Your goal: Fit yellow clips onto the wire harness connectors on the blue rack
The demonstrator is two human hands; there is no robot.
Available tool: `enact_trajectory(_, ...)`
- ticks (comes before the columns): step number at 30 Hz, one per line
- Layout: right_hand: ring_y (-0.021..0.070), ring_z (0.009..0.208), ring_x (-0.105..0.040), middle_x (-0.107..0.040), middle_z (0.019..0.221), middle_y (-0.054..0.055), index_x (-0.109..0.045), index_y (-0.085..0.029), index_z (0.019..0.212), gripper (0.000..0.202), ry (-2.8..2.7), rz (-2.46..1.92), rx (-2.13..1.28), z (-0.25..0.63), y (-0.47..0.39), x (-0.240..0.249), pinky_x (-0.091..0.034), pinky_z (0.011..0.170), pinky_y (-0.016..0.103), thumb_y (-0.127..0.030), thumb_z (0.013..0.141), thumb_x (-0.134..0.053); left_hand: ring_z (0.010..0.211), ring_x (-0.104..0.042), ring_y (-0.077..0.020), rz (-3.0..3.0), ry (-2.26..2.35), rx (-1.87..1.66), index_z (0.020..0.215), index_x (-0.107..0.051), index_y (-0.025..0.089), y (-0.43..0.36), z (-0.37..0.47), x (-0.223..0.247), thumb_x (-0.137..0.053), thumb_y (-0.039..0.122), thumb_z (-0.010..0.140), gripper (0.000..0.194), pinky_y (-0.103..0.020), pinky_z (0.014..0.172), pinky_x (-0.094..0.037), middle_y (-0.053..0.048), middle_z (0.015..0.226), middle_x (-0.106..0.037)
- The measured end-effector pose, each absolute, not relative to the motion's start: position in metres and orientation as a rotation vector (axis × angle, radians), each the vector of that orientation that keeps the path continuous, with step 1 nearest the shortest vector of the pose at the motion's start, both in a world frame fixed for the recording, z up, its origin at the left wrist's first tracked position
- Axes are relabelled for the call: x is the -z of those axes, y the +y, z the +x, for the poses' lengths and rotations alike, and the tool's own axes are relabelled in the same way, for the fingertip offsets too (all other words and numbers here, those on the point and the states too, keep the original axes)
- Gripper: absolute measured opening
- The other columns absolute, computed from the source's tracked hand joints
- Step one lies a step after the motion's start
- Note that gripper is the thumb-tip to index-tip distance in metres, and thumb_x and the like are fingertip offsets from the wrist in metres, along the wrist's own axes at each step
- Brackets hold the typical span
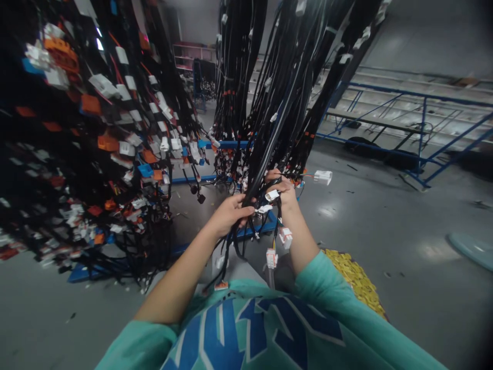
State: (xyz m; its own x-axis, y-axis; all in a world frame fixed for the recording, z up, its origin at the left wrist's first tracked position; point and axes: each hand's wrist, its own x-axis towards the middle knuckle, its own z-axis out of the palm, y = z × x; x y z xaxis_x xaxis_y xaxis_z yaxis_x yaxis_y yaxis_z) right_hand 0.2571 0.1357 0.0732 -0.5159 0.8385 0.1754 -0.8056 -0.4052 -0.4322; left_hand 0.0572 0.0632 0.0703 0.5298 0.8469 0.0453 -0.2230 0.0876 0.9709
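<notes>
A black wire harness (260,174) hangs down in front of me, its lower branches ending in white connectors. My left hand (231,211) grips the bundle from the left, the thumb beside a small white connector (265,208). On the right, my right hand (283,189) has its fingers curled round branches of the same harness, near another white connector (272,195). Below the hands dangle two white connectors with orange-red edges, a right one (285,237) and a lower one (271,258). A white connector (322,177) sticks out to the right on thin wires.
Dense hanging harnesses (115,139) with white, orange and blue connectors crowd the left. More harness bundles (236,61) hang behind. A blue frame rail (254,231) runs low below my hands. Yellow pieces (352,275) fill a container at my right. A blue metal rack (423,128) stands farther right.
</notes>
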Motion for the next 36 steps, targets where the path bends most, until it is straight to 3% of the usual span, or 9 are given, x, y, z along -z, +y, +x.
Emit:
enact_trajectory(3, -0.0039, 0.025, -0.028, -0.051, 0.054, -0.01, -0.047, -0.015, 0.075, 0.019, -0.625, -0.215, -2.013, 0.266, 0.131, -0.071, -0.029, 0.03, 0.005, -0.021, 0.091, -0.039, 0.034, -0.041, -0.0046, 1.191, 0.603, -0.825, 0.089, -0.055, 0.011, 0.071, 0.045, -0.071, -0.073, 0.032, 0.06, 0.04, -0.017, 0.034, -0.029, 0.002, 0.058, -0.056)
enact_trajectory(7, -0.0011, 0.024, -0.023, -0.044, 0.047, -0.01, -0.049, -0.016, 0.073, 0.022, -0.795, -0.48, -1.841, 0.286, 0.122, -0.064, -0.025, 0.026, 0.009, -0.028, 0.089, -0.042, 0.049, -0.055, -0.0098, 1.303, 0.578, -0.647, 0.08, -0.06, 0.01, 0.081, 0.02, -0.066, -0.074, 0.029, 0.06, 0.031, -0.021, 0.05, -0.042, -0.002, 0.062, -0.062)
enact_trajectory(11, 0.0012, 0.024, -0.022, -0.045, 0.041, -0.008, -0.053, -0.016, 0.067, 0.019, -0.871, -0.946, -1.33, 0.316, 0.117, -0.056, -0.02, 0.023, 0.015, -0.031, 0.077, -0.06, 0.067, -0.06, -0.0119, 1.399, 0.622, -0.445, 0.073, -0.065, 0.01, 0.084, -0.002, -0.047, -0.077, 0.018, 0.055, 0.023, -0.02, 0.066, -0.045, -0.003, 0.069, -0.066)
enact_trajectory(13, 0.0023, 0.027, -0.03, -0.05, 0.044, -0.007, -0.053, -0.016, 0.065, 0.018, -0.802, -1.095, -1.008, 0.327, 0.116, -0.053, -0.027, 0.026, 0.016, -0.028, 0.069, -0.067, 0.063, -0.06, -0.012, 1.315, 0.656, -0.475, 0.071, -0.064, 0.009, 0.083, -0.005, -0.036, -0.079, 0.016, 0.053, 0.024, -0.02, 0.061, -0.046, -0.004, 0.069, -0.066)
enact_trajectory(15, 0.0054, 0.035, -0.045, -0.056, 0.05, -0.005, -0.054, -0.017, 0.066, 0.019, -0.778, -1.144, -0.892, 0.329, 0.115, -0.05, -0.04, 0.035, 0.018, -0.028, 0.065, -0.07, 0.052, -0.058, -0.0122, 1.096, 0.709, -0.581, 0.07, -0.062, 0.008, 0.085, -0.002, -0.029, -0.078, 0.014, 0.054, 0.023, -0.021, 0.05, -0.046, -0.005, 0.065, -0.064)
enact_trajectory(18, 0.0121, 0.051, -0.06, -0.061, 0.058, -0.001, -0.055, -0.016, 0.068, 0.023, -0.903, -1.109, -1.167, 0.315, 0.107, -0.046, -0.052, 0.051, 0.024, -0.032, 0.063, -0.071, 0.039, -0.051, -0.0091, 0.731, 0.795, -0.763, 0.067, -0.056, 0.009, 0.096, 0.009, -0.029, -0.068, 0.012, 0.069, 0.012, -0.019, 0.04, -0.042, -0.002, 0.055, -0.059)
enact_trajectory(23, 0.0093, 0.046, -0.055, -0.057, 0.053, -0.003, -0.05, -0.017, 0.068, 0.028, -1.081, -0.965, -1.543, 0.271, 0.096, -0.044, -0.051, 0.052, 0.024, -0.026, 0.056, -0.075, 0.036, -0.045, -0.0051, 0.534, 0.846, -0.838, 0.064, -0.048, 0.012, 0.128, 0.025, -0.047, -0.042, 0.016, 0.089, 0.026, -0.015, 0.039, -0.04, 0.001, 0.048, -0.048)
enact_trajectory(31, 0.0058, 0.04, -0.046, -0.052, 0.049, -0.005, -0.05, -0.017, 0.066, 0.022, -1.16, -0.875, -1.637, 0.241, 0.09, -0.055, -0.049, 0.047, 0.022, -0.025, 0.061, -0.07, 0.04, -0.044, -0.0044, 0.513, 0.883, -0.892, 0.07, -0.047, 0.012, 0.146, 0.045, -0.062, -0.032, 0.014, 0.093, 0.028, -0.015, 0.044, -0.043, 0.002, 0.051, -0.044)
enact_trajectory(36, 0.0067, 0.041, -0.048, -0.057, 0.055, -0.002, -0.057, -0.014, 0.073, 0.024, -1.134, -0.864, -1.624, 0.239, 0.093, -0.054, -0.049, 0.045, 0.022, -0.031, 0.063, -0.072, 0.042, -0.044, -0.0054, 0.672, 0.958, -0.906, 0.067, -0.045, 0.013, 0.141, 0.057, -0.061, -0.038, 0.013, 0.09, 0.024, -0.018, 0.047, -0.044, 0.002, 0.053, -0.044)
